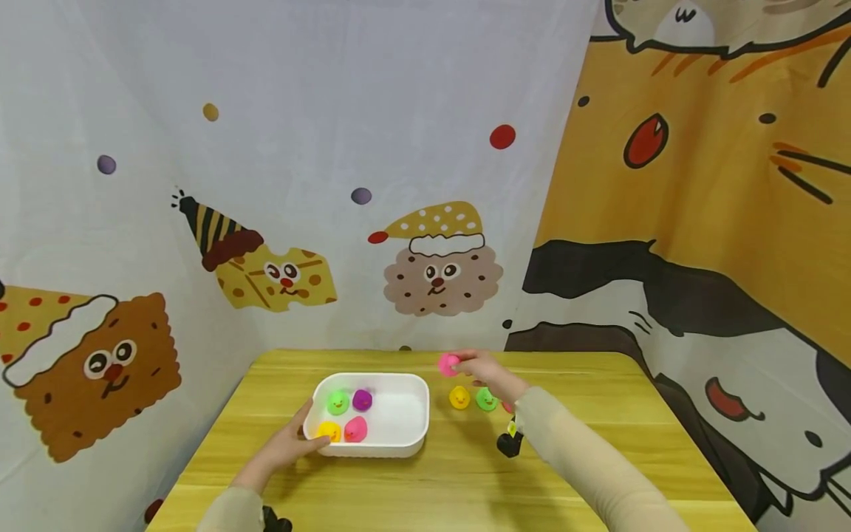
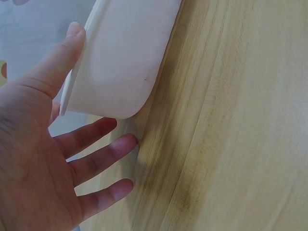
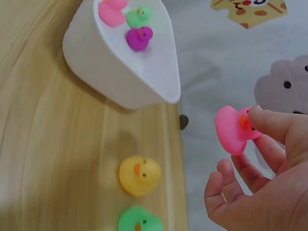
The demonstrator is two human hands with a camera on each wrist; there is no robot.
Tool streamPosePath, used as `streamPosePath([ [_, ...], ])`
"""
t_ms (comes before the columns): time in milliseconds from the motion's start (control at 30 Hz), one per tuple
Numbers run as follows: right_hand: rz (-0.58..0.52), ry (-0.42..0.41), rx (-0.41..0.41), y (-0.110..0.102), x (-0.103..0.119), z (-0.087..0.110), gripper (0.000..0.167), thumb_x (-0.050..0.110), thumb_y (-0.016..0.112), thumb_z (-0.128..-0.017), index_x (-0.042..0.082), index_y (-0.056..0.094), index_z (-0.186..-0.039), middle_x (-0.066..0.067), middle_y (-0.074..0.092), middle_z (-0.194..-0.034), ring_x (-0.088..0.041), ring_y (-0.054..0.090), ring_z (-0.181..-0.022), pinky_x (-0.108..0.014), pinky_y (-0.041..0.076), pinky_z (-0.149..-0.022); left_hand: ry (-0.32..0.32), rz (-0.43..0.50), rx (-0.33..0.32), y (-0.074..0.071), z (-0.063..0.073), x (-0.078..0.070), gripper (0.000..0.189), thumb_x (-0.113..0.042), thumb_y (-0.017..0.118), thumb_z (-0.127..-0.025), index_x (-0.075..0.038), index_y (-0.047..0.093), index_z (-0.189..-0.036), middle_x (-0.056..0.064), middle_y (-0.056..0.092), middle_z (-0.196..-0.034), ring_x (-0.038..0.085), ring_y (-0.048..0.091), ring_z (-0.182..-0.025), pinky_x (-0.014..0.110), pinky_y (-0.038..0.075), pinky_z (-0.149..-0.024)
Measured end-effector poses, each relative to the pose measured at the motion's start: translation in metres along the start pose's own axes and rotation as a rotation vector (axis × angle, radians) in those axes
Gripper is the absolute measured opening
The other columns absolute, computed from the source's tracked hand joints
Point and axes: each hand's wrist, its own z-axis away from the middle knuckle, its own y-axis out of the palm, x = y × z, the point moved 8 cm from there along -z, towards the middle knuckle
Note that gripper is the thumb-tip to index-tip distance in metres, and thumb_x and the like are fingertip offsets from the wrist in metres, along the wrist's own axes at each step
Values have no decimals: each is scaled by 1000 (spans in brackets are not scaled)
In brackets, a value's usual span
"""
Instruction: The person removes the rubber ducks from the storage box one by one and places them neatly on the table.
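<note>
My left hand [image 1: 289, 441] holds a corner of the white plastic tub [image 1: 405, 449]. In the left wrist view its thumb lies along the rim and the other fingers spread beside the end wall, the index finger mostly hidden. Raised right of the tub, my right hand [image 1: 485, 369] pinches a pink rubber duck [image 3: 232, 130] by its head between thumb and fingers. Inside the tub sit a green duck [image 1: 337, 402], a purple duck [image 1: 362, 400], a yellow duck [image 1: 329, 431] and a pink duck [image 1: 355, 429], all in its left half.
On the wooden table [image 1: 372, 495], right of the tub, stand a yellow duck [image 1: 459, 397] and a green duck [image 1: 487, 399]. A reddish-pink thing [image 1: 507, 407] beside them is mostly hidden by the right wrist. A printed cloth [image 1: 425, 89] hangs behind the table.
</note>
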Motion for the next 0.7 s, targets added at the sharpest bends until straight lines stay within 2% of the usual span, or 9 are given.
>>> streamPosePath([
  [233, -1, 23, -32, -21, -9, 6, 44, 17, 66, -91, 7, 58, -133, -10, 58, -126, -32, 49, -111, -49, 43, -90, -3, 7, 0, -1, -2, 2, 103, -40, 75, -84, -3, 10, -155, 36, 23, -149, 56, 28, -132, 70, 24, -103],
  [467, 2, 42, -59, -40, -19, 9, 43, 15, 64, -91, 5, 57, -133, -10, 59, -120, -29, 48, -102, -41, 42, -80, -12, 5, -8, -1, -2, 3, 104, -40, 76, -83, -5, 10, -155, 36, 25, -149, 55, 31, -131, 70, 25, -102],
  [700, 18, 51, -95, -58, -32, 10, 46, 13, 64, -91, 2, 55, -134, -10, 61, -116, -28, 48, -97, -43, 42, -80, -6, 12, -5, 0, -1, 2, 103, -40, 76, -84, -4, 11, -155, 36, 25, -149, 55, 30, -131, 69, 26, -102],
])
